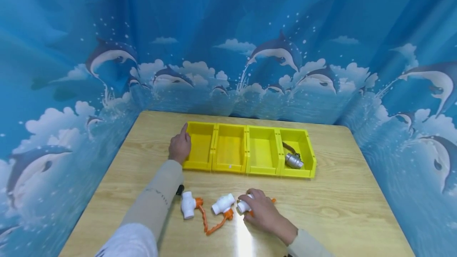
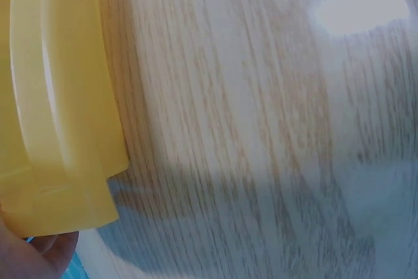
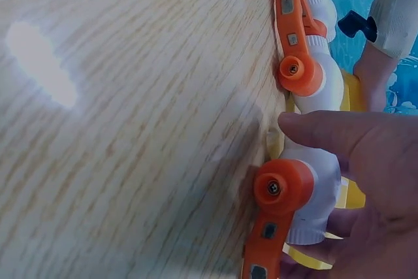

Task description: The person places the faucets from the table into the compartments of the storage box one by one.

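My left hand [image 1: 180, 146] grips the left side of the leftmost yellow bin [image 1: 200, 166], its index finger lying along the rim. In the left wrist view, only fingers [image 2: 59, 249] show at that bin's corner. My right hand [image 1: 263, 214] holds a white plastic ball valve [image 3: 320, 178] with an orange lever handle, low over the table; thumb and fingers are around its white body. Just left of it lies a second white ball valve [image 1: 223, 204], and a third [image 1: 187, 205] lies farther left. Their orange handles nearly meet in a V.
Several yellow bins stand joined in a row across the wooden table [image 1: 342, 209]. The rightmost bin [image 1: 310, 158] contains a metal valve [image 1: 294, 161] with a brownish lever. A blue dolphin-print curtain [image 1: 228, 50] encloses the table's back and sides.
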The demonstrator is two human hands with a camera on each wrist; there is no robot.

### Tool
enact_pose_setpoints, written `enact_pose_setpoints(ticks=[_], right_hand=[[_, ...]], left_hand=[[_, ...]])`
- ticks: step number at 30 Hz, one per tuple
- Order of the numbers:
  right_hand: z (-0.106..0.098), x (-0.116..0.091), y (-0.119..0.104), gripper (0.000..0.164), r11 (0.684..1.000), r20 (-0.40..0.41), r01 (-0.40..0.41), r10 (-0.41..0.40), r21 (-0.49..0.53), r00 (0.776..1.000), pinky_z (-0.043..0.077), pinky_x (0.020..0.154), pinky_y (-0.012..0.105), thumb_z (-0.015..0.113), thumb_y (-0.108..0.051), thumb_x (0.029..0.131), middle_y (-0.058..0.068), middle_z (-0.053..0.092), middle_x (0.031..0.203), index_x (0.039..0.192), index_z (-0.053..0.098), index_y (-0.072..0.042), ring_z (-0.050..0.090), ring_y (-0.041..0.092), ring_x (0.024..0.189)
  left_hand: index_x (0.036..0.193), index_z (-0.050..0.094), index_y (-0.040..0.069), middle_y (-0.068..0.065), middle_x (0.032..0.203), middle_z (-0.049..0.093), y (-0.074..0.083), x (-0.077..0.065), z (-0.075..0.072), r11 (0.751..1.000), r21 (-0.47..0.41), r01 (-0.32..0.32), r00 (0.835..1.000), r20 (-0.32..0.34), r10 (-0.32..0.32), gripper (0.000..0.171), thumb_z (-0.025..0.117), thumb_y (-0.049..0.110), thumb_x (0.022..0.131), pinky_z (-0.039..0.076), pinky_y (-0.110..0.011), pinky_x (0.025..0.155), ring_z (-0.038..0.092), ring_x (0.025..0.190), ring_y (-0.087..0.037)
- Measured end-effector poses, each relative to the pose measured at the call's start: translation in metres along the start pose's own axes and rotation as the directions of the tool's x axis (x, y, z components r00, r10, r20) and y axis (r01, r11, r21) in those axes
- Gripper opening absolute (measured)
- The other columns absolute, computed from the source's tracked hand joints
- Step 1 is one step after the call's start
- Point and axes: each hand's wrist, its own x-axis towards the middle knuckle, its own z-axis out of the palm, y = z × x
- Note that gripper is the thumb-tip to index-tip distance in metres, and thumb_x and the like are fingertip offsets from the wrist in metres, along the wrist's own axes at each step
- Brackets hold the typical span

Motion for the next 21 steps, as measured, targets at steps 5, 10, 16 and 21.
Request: enact_pose_setpoints(ticks=[5, 10, 16, 21], right_hand=[[-0.001, 0.0024, -0.0003, 0.042, 0.999, -0.024, 0.021, -0.021, -0.032, 0.999, 0.049, 0.075, 0.045, 0.081, -0.014, 0.072, 0.012, 0.059, 0.111, 0.113, 0.067, -0.013, 0.054, 0.031, 0.104], [-0.0022, 0.0028, -0.0004, 0.042, 0.998, -0.037, 0.045, -0.046, -0.034, 0.998, 0.051, 0.077, 0.045, 0.082, -0.01, 0.071, 0.011, 0.06, 0.107, 0.11, 0.068, -0.011, 0.055, 0.03, 0.101], [-0.0055, 0.0009, -0.0004, 0.057, 1.0, 0.036, 0.018, -0.018, -0.019, 0.999, 0.051, 0.081, 0.046, 0.077, -0.005, 0.065, 0.013, 0.057, 0.114, 0.12, 0.063, -0.01, 0.053, 0.031, 0.105], [-0.0064, -0.0004, -0.0011, 0.067, 0.999, 0.101, -0.027, 0.029, -0.022, 0.994, 0.046, 0.082, 0.054, 0.075, -0.003, 0.063, 0.014, 0.054, 0.122, 0.127, 0.059, -0.013, 0.05, 0.035, 0.112]], left_hand=[[0.156, 0.023, 0.023, -0.017, 0.094, 0.06, -0.0014, 0.0002, 0.0009, 1.0, 0.005, 0.001, 1.0, -0.004, -0.001, 0.05, 0.03, 0.028, 0.107, 0.046, -0.052, 0.082, 0.057, 0.093, -0.036], [0.156, 0.024, 0.022, -0.016, 0.092, 0.059, -0.0027, 0.0006, 0.0016, 1.0, 0.001, -0.005, 1.0, -0.012, 0.005, 0.05, 0.03, 0.027, 0.107, 0.046, -0.052, 0.081, 0.057, 0.09, -0.035], [0.155, 0.024, 0.021, -0.014, 0.087, 0.058, -0.0041, 0.001, 0.002, 1.0, -0.006, -0.024, 1.0, -0.016, 0.024, 0.05, 0.031, 0.026, 0.107, 0.046, -0.05, 0.078, 0.056, 0.084, -0.033], [0.155, 0.026, 0.021, -0.013, 0.081, 0.056, -0.004, 0.0002, 0.0013, 0.999, -0.014, -0.033, 0.999, -0.022, 0.032, 0.049, 0.032, 0.026, 0.106, 0.046, -0.048, 0.073, 0.054, 0.075, -0.031]])
